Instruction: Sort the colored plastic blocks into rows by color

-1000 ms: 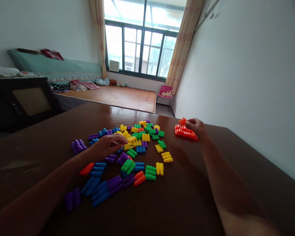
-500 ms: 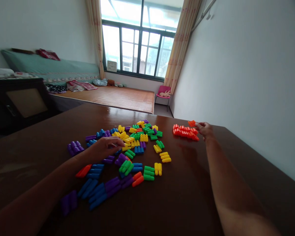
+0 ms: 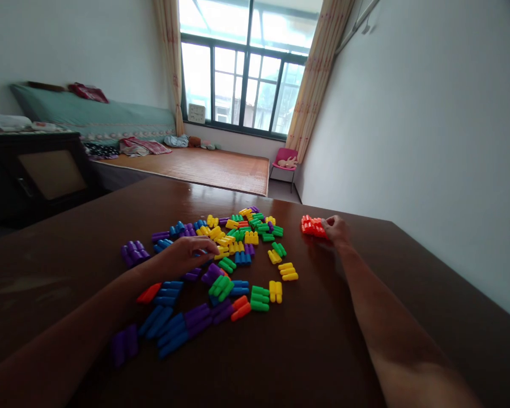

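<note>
Fingers loosely stretched, my left hand (image 3: 192, 250) hovers over or rests on the left side of a pile of plastic building blocks; I cannot tell whether its fingertips touch the yellow block (image 3: 221, 253) beside them. On the right, my right hand (image 3: 336, 229) has its fingers closed on an orange building block at the near end of a cluster of orange blocks (image 3: 311, 225). The hand covers part of that cluster. Yellow blocks (image 3: 288, 271), green blocks (image 3: 260, 298), blue blocks (image 3: 173, 335) and purple blocks (image 3: 134, 253) lie scattered between and around my arms.
All the blocks lie on a glossy dark brown table (image 3: 306, 351). Beyond its far edge are a low bed platform (image 3: 212, 167) and a pink chair (image 3: 285, 156). A dark cabinet (image 3: 4, 170) stands at the left, and a white wall (image 3: 429, 141) runs along the right.
My right hand has moved left and slightly down, bringing its orange block to the orange cluster. My left hand has hardly moved. The whole view has shifted slightly.
</note>
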Available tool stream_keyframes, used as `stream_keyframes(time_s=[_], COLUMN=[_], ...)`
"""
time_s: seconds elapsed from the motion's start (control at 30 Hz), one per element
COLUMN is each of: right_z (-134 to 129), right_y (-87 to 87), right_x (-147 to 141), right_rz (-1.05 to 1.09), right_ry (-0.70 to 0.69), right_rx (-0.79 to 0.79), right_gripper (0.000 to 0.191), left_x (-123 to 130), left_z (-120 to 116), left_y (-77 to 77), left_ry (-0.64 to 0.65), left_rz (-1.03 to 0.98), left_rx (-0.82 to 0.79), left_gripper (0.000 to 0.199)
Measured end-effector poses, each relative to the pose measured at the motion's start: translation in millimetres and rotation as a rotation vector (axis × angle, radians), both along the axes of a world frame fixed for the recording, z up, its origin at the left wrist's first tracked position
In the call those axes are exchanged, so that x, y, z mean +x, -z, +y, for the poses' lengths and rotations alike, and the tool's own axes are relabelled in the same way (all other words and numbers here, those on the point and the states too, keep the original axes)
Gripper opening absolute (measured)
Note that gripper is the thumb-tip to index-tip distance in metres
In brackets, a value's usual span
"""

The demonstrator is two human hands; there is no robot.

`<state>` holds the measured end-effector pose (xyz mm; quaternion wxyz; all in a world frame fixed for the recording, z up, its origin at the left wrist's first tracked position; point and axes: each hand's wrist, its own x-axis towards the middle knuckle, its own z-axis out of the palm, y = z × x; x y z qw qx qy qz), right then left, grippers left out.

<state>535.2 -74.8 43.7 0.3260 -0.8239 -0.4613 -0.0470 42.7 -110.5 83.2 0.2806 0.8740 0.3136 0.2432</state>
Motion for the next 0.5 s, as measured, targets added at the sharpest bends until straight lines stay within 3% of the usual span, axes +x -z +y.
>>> stream_keyframes(time_s=[0.27,0.5], right_z=[-5.7,-9.9], right_y=[-0.2,-4.5], right_x=[-1.3,4.9], right_rz=[-0.086,-0.114], right_ry=[0.003,-0.001], right_rx=[-0.101,-0.066], right_gripper=[0.031,0.029], left_x=[-8.0,-39.5], left_z=[4.3,18.2], left_y=[-2.9,-12.5], left_ry=[-0.024,-0.282], left_rz=[0.011,-0.018], left_rx=[0.035,0.105], left_gripper=[0.032,0.036])
